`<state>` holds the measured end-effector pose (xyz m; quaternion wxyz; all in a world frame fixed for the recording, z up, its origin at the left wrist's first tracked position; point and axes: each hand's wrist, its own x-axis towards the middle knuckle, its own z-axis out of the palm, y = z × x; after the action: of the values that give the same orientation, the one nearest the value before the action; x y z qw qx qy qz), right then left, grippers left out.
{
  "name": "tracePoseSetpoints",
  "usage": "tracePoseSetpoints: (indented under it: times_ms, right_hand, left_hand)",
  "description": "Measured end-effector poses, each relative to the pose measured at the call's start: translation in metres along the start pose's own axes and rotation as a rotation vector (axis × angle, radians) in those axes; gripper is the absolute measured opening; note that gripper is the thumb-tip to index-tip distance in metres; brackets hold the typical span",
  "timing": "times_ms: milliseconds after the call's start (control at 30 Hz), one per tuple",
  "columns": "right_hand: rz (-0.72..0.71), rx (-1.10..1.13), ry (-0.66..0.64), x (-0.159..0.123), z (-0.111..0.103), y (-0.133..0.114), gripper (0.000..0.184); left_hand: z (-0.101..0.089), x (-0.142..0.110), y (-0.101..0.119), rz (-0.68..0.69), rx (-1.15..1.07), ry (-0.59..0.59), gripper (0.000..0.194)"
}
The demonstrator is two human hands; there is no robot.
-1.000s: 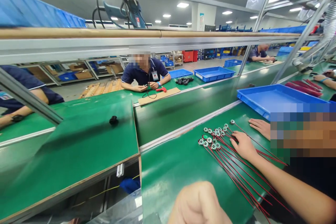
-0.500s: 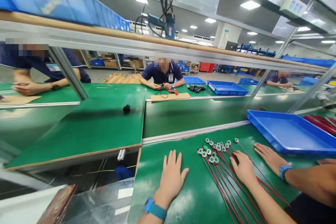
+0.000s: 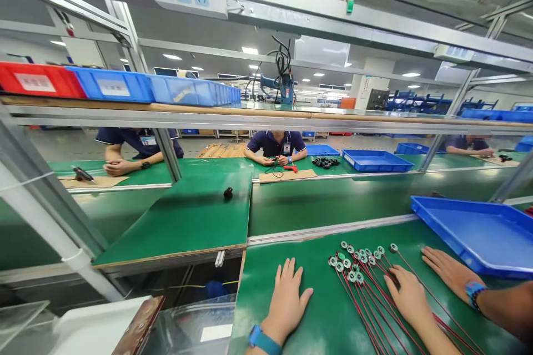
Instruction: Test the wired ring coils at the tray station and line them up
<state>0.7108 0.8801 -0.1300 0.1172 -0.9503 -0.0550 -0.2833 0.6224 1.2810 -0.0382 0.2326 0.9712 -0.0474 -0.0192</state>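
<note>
My left hand (image 3: 287, 298) lies flat on the green table, fingers stretched, with a blue wristband (image 3: 263, 340) at the wrist. It holds nothing. My right hand (image 3: 407, 295) rests palm down over the red wires (image 3: 368, 310), its fingers loosely spread and partly covering some strands. Several small round silver parts (image 3: 360, 276) sit at the far ends of those wires, bunched between my two hands. One such part (image 3: 393, 247) lies a little apart, beyond my right fingers. Another person's hand (image 3: 447, 270), with a blue wristband, lies flat just to the right.
A blue tray (image 3: 470, 233) stands at the right. A raised green board (image 3: 187, 222) on the left carries a small black part (image 3: 227, 193). Behind the conveyor, co-workers sit at a bench with black parts (image 3: 325, 162) and a blue tray (image 3: 377, 161). A shelf (image 3: 310, 115) crosses above.
The view has tilted up and turned left, so everything sits lower and farther right in the picture. Both my hands stay at the same places on the table.
</note>
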Motion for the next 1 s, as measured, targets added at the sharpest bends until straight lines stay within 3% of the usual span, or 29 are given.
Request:
tracePoseSetpoints:
  times_ms: [300,567,767,1000]
  right_hand:
    - [0.010,0.016,0.018,-0.001,0.005,0.003,0.055]
    - [0.033,0.018,-0.012,0.001,-0.008,-0.007,0.056]
    - [0.000,-0.003,-0.026,0.003,-0.010,0.001,0.060]
    - [-0.021,0.023,-0.012,0.002,-0.006,0.002,0.058]
  left_hand:
    - [0.002,0.001,-0.003,0.000,-0.038,0.019,0.060]
    - [0.009,0.005,-0.008,0.030,-0.024,0.077,0.055]
    - [0.005,0.003,-0.001,0.045,-0.046,0.141,0.049]
    - [0.005,-0.001,-0.002,0.028,-0.059,0.113,0.049]
